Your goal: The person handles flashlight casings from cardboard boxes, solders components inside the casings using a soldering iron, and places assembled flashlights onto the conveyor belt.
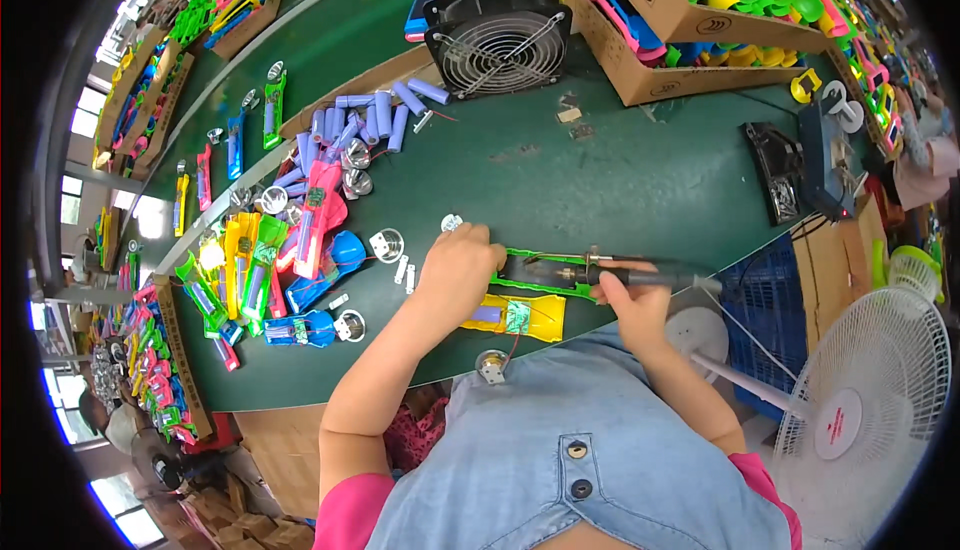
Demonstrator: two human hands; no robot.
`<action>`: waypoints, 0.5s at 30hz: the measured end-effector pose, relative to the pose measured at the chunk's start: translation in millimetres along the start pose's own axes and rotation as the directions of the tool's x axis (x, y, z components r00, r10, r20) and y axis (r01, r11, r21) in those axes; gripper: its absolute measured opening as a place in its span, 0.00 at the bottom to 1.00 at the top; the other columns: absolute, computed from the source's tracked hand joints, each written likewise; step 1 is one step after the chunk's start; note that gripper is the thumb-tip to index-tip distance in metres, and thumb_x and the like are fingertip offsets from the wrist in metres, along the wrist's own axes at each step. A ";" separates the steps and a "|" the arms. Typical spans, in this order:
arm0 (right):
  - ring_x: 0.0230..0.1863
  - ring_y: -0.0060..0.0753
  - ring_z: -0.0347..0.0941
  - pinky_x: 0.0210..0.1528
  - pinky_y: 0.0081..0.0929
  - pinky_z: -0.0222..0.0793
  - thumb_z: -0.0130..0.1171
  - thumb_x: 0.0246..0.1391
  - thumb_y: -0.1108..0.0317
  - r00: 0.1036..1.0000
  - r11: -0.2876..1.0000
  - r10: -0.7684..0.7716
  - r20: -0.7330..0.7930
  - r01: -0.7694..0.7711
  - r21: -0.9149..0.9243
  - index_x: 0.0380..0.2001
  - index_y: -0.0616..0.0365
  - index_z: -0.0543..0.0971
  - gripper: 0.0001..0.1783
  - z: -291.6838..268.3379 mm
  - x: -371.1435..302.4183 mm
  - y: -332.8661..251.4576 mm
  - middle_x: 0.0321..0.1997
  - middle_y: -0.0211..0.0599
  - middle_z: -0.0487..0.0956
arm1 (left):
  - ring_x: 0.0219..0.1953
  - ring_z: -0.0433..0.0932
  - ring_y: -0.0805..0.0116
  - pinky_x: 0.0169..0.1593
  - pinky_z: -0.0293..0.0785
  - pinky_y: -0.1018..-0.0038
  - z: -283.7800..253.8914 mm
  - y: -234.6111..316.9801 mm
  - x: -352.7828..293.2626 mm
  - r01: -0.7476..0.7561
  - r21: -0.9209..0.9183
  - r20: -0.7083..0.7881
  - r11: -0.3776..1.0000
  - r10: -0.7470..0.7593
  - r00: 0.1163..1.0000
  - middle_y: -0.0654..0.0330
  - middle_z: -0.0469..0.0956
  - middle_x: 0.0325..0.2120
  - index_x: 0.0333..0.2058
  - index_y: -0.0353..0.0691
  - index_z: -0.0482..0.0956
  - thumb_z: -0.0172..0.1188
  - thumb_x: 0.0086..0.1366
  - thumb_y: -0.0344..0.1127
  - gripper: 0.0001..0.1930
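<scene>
My right hand (638, 312) is closed around the dark handle of a soldering iron (655, 277), whose metal end points left. The iron's front part lies over an open green plastic housing (573, 291). My left hand (458, 268) is closed at the left end of that housing, its fingertips partly hidden. Just below lies a yellow housing (545, 318) with a purple cell and a small green circuit board. From it a wire runs to a round lamp reflector (491, 366) at the table's near edge. Another small round part (451, 222) sits beyond my left hand.
Left, coloured housings (250, 260) and purple battery cells (380, 115) lie heaped on the green table (480, 180). A black metal-grilled fan (500, 50) stands at the back, beside cardboard boxes (690, 80) of coloured parts. Right are a blue soldering station (828, 165) and a white fan (850, 420).
</scene>
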State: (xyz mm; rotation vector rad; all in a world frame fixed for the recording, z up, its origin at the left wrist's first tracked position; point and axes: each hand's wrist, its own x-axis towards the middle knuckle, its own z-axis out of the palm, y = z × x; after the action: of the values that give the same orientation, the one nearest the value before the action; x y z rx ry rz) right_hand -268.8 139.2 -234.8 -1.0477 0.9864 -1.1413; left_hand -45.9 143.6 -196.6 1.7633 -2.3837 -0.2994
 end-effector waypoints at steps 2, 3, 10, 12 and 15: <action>0.24 0.24 0.73 0.25 0.18 0.69 0.54 0.49 0.75 0.996 0.995 0.092 0.017 -0.092 0.022 0.33 0.65 0.73 0.07 0.0 7.9 1.4 0.28 0.37 0.77 | 0.30 0.71 0.59 0.33 0.68 0.67 -0.9 -0.1 2.2 0.017 -0.012 0.034 1.000 -0.017 0.999 0.57 0.70 0.21 0.20 0.41 0.77 0.57 0.46 0.29 0.01; 0.23 0.24 0.73 0.23 0.18 0.67 0.54 0.48 0.76 0.983 0.983 0.179 0.035 -0.180 0.044 0.33 0.65 0.73 0.07 0.0 10.8 1.5 0.27 0.37 0.76 | 0.30 0.72 0.58 0.33 0.68 0.67 -1.3 0.0 3.7 0.033 -0.020 0.065 0.999 -0.032 0.997 0.56 0.70 0.21 0.20 0.41 0.77 0.57 0.46 0.29 0.01; 0.23 0.21 0.73 0.20 0.14 0.64 0.55 0.48 0.75 0.977 0.980 0.200 0.068 -0.201 -0.002 0.33 0.66 0.74 0.08 11.9 15.5 0.7 0.26 0.36 0.76 | 0.31 0.73 0.57 0.32 0.70 0.66 2.9 0.4 8.0 0.094 -0.006 0.117 0.996 -0.092 0.989 0.56 0.70 0.22 0.20 0.41 0.77 0.58 0.45 0.30 0.02; 0.24 0.21 0.73 0.20 0.14 0.64 0.55 0.48 0.75 0.977 0.980 0.201 0.073 -0.200 -0.019 0.33 0.65 0.74 0.08 12.0 15.6 0.6 0.27 0.36 0.76 | 0.30 0.73 0.57 0.32 0.70 0.66 4.7 -0.1 7.5 0.103 -0.004 0.105 0.995 -0.102 0.989 0.56 0.70 0.22 0.19 0.41 0.78 0.58 0.45 0.30 0.01; 0.24 0.21 0.74 0.20 0.14 0.64 0.55 0.48 0.75 0.977 0.979 0.198 0.077 -0.194 -0.056 0.34 0.65 0.74 0.08 12.9 15.6 1.5 0.28 0.35 0.77 | 0.29 0.73 0.57 0.31 0.70 0.66 7.9 -1.7 6.7 0.085 0.030 0.079 0.996 -0.087 0.993 0.56 0.71 0.22 0.19 0.41 0.78 0.58 0.45 0.30 0.01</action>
State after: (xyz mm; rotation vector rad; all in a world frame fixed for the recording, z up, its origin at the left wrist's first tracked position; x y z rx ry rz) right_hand -253.7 125.6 -234.5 -1.0042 1.0316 -0.9098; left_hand -48.2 137.2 -204.6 1.9050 -2.3799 -0.3576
